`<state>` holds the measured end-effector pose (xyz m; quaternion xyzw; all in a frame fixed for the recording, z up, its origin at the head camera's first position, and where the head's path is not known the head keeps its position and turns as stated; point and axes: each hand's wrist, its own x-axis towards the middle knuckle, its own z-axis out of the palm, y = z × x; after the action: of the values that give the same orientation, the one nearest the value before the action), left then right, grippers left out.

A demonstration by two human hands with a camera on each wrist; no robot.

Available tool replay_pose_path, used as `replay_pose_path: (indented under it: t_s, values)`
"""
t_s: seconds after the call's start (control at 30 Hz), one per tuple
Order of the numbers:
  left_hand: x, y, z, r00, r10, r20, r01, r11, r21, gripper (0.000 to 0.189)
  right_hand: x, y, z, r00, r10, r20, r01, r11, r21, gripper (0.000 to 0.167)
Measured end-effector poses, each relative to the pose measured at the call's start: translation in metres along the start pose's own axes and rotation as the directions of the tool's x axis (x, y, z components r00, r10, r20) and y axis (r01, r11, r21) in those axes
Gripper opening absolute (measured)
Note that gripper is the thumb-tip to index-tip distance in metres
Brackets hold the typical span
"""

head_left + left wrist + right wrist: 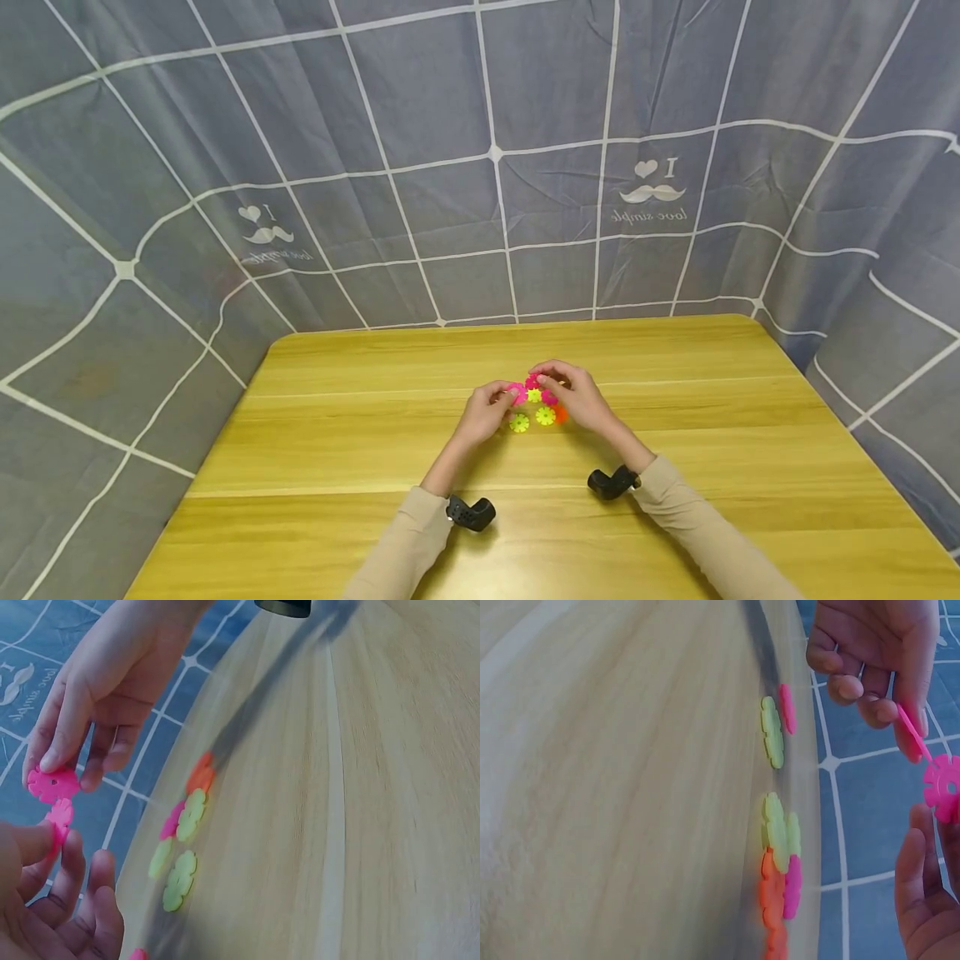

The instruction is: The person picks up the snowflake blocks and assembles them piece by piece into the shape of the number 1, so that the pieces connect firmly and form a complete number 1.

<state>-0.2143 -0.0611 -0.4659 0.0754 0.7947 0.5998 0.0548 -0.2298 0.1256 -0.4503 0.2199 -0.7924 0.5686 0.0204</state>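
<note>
Above the table, my left hand (483, 414) pinches a pink notched flower disc (60, 814) between thumb and fingertips. A second pink flower disc (52, 784) is pinched by my right hand (581, 400). The two discs meet edge to edge, set at an angle to each other in the right wrist view; whether their notches are interlocked I cannot tell. Below the hands lie several more flower discs: yellow-green ones (180, 881), a magenta one (793, 887) and orange ones (772, 889). Another pink disc (787, 709) lies apart, near a yellow-green disc.
The wooden table (337, 450) has a grey curtain with white lines (420, 208) behind it and at its sides. Each forearm wears a black wrist device, on the left (472, 513) and on the right (611, 482).
</note>
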Motion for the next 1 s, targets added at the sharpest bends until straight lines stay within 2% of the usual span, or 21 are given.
replay_pose_path:
  t_s: [0.13, 0.3, 0.47, 0.7, 0.87, 1.0]
  values:
    - [0.001, -0.002, 0.002, 1.0, 0.002, 0.005, -0.002, 1.0, -0.009, 0.029, -0.002, -0.01, -0.001, 1.0, -0.012, -0.012, 0.012, 1.0, 0.007, 0.021]
    - [0.002, -0.003, 0.002, 0.999, 0.036, 0.014, -0.036, 0.999, 0.014, 0.029, 0.004, 0.01, 0.001, 1.0, -0.013, -0.024, 0.013, 1.0, -0.001, 0.022]
    - [0.001, -0.004, 0.0, 0.994, 0.105, 0.033, -0.104, 0.994, -0.031, 0.033, 0.008, 0.02, 0.002, 1.0, -0.001, -0.009, 0.002, 1.0, 0.009, 0.022]
    - [0.007, -0.006, 0.002, 1.0, 0.004, 0.014, -0.002, 0.996, -0.094, 0.031, 0.009, 0.02, 0.001, 0.999, -0.015, 0.028, 0.014, 0.999, 0.037, 0.023]
    - [0.009, -0.007, 0.002, 0.999, -0.016, -0.03, 0.011, 0.988, -0.151, 0.031, 0.011, 0.023, 0.001, 0.999, -0.02, 0.031, 0.019, 1.0, 0.008, 0.02]
    - [0.01, -0.006, 0.003, 0.999, -0.021, -0.045, 0.014, 0.989, -0.148, 0.028, 0.012, 0.024, -0.001, 0.999, -0.02, 0.036, 0.021, 1.0, -0.013, 0.019]
